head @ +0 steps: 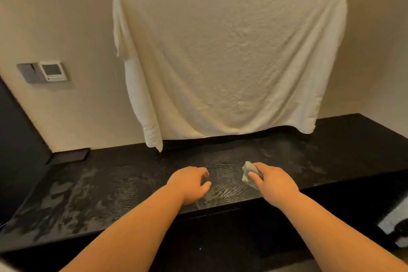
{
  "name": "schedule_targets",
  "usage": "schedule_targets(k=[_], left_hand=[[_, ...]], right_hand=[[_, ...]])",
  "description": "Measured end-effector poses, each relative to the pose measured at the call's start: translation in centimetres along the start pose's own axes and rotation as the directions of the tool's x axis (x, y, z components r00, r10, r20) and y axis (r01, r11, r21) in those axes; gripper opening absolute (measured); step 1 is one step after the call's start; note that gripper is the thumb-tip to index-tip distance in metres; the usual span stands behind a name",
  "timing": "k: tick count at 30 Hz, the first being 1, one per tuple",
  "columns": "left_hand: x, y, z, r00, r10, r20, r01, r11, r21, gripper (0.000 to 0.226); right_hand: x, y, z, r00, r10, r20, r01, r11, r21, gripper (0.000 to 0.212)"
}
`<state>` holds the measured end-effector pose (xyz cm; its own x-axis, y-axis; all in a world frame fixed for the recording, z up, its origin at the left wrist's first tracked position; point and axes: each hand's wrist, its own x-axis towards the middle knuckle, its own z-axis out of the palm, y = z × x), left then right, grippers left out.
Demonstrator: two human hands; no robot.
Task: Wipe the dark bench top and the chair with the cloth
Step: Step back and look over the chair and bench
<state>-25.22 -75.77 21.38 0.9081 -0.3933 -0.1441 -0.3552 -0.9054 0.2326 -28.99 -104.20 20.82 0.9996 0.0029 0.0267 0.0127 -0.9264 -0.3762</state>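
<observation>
Gripping the cloth (248, 173) in curled fingers at the front of the bench top (132, 183), the right hand (273, 181) wipes, left hand (189, 183) resting loose-fingered, empty; smears all over, chair unseen, likely undone.

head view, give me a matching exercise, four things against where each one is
Things:
1 cloth
2 towel
3 panel
4 left hand

Places:
a on the left wall
b hanging above the bench
c gripped by the right hand
d resting on the bench, holding nothing

Pairs: 1-c, 2-b, 3-a, 4-d
</observation>
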Motion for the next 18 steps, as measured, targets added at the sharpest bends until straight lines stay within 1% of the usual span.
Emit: schedule_targets(k=[5, 10, 15, 18], left_hand=[[-5.8, -10.0, -2.0, 0.989, -0.143, -0.028, 0.142, 0.989, -0.037, 0.044], [-11.9, -18.8, -3.3, 0.954, -0.291, -0.069, 0.288, 0.956, -0.046, 0.044], [-18.0, -25.6, -4.9, 0.906, -0.409, -0.107, 0.406, 0.913, -0.048, 0.045], [-21.1, -29.0, -4.8, 0.863, -0.49, -0.118, 0.485, 0.871, -0.071, 0.043]], right_hand=[[2.6, -10.5, 4.3, 0.986, -0.153, 0.072, 0.156, 0.988, -0.023, 0.034], [4.7, -19.8, 8.5, 0.954, -0.276, 0.121, 0.278, 0.961, 0.005, 0.034], [5.9, -28.6, 11.9, 0.895, -0.402, 0.192, 0.408, 0.913, 0.009, 0.033], [6.4, -33.0, 13.6, 0.852, -0.467, 0.236, 0.474, 0.88, 0.029, 0.034]])
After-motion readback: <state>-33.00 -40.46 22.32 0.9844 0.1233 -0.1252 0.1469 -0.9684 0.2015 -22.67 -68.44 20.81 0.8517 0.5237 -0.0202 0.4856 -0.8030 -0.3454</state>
